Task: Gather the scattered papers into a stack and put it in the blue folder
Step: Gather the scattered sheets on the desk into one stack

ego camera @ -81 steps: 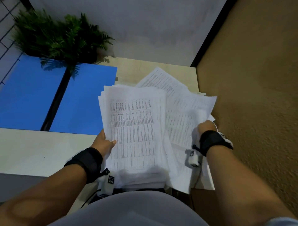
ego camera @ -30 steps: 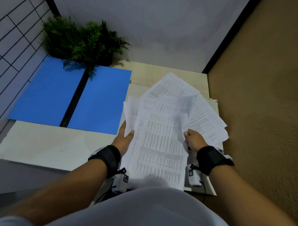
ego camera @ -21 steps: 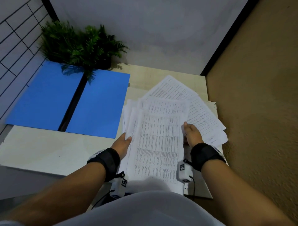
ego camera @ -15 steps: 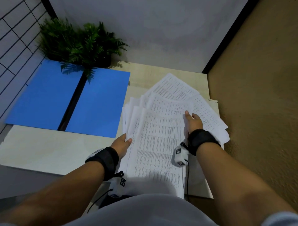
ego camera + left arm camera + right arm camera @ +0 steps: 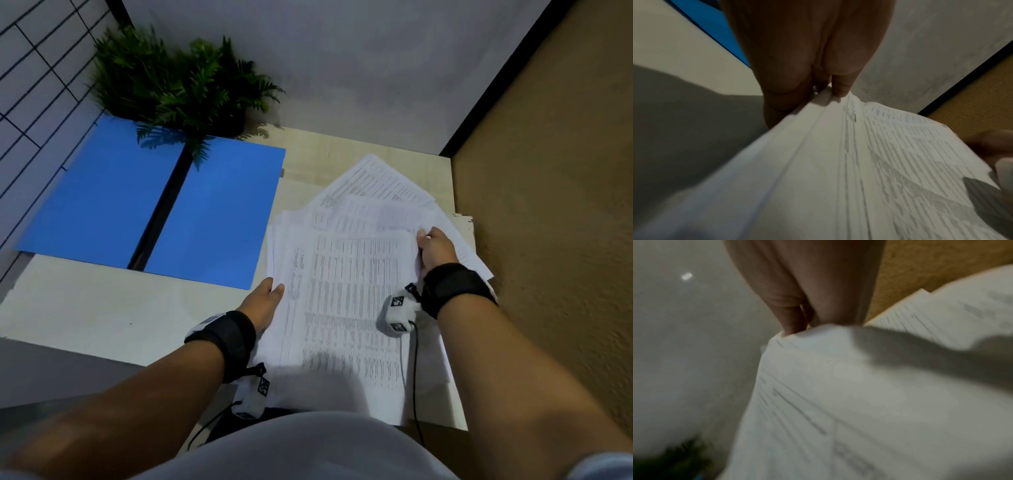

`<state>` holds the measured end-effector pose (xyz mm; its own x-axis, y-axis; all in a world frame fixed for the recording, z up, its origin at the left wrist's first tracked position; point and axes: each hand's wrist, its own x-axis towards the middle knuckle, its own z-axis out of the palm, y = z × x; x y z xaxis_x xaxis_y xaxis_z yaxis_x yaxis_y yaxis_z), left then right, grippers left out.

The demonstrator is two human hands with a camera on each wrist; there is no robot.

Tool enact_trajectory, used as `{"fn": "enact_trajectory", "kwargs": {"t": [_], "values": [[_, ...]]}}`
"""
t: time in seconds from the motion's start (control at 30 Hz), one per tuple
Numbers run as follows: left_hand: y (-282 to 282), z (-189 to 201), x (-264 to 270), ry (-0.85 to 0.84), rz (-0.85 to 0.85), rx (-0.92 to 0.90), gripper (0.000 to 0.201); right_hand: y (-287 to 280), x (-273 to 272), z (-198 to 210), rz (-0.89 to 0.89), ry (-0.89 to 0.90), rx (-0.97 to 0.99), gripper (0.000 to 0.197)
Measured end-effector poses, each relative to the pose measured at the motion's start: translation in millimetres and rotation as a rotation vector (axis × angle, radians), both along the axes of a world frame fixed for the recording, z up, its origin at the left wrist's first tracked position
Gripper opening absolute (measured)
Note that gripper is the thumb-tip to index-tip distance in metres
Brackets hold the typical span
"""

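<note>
A loose stack of printed white papers point(image 5: 346, 291) lies fanned out at the right of the table. My left hand point(image 5: 265, 301) grips the stack's left edge, thumb on top; the left wrist view shows the thumb point(image 5: 840, 87) pressing that paper edge point(image 5: 818, 146). My right hand point(image 5: 433, 250) pinches the stack's far right corner, and the right wrist view shows fingertips point(image 5: 791, 327) on the papers point(image 5: 838, 394). More sheets point(image 5: 376, 181) stick out askew behind and to the right. The blue folder point(image 5: 154, 205) lies open and flat at the left.
A green fern plant point(image 5: 171, 82) stands at the back, its fronds over the folder's top. A wire grid point(image 5: 34, 68) runs along the left. The table point(image 5: 85, 315) ends close on the right beside a tan wall point(image 5: 548, 205).
My right hand slid up the stack's right edge from the near side to the far corner. The fanned top sheets drew closer together. My left hand stayed on the left edge.
</note>
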<state>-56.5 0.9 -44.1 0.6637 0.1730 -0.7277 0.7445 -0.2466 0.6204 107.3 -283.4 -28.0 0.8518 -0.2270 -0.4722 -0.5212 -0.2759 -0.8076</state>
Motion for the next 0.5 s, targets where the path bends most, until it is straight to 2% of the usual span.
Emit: {"fn": "enact_trajectory", "kwargs": {"t": [0.03,0.1,0.17,0.27,0.33,0.4,0.47,0.5], "values": [[0.9,-0.3,0.1,0.009,-0.005,0.006,0.063,2.2,1.9,-0.1,-0.019,0.011,0.050,0.018],[0.8,-0.4,-0.2,0.027,0.004,-0.013,0.075,10.4,-1.9,0.5,0.071,0.077,0.065,0.018],[-0.6,-0.2,-0.7,0.012,0.016,-0.021,0.085,22.1,-12.5,1.5,0.239,0.082,-0.119,0.014],[-2.1,3.0,-2.1,-0.006,0.013,-0.022,0.082,30.4,-30.0,5.7,0.428,0.058,-0.342,0.022],[-0.3,-0.2,-2.0,-0.007,0.004,-0.021,0.077,25.2,-35.6,7.2,0.394,0.050,-0.400,0.031],[1.4,-2.1,-1.2,-0.015,-0.022,-0.009,0.070,15.9,-36.3,2.4,0.311,0.046,-0.411,0.032],[3.0,-4.1,-2.2,-0.019,-0.019,-0.008,0.073,18.4,-43.7,-2.6,0.284,0.109,-0.260,0.026],[3.7,-6.4,-3.2,-0.028,-0.008,-0.018,0.077,21.4,-48.3,-7.3,0.247,0.133,-0.184,0.031]]}}
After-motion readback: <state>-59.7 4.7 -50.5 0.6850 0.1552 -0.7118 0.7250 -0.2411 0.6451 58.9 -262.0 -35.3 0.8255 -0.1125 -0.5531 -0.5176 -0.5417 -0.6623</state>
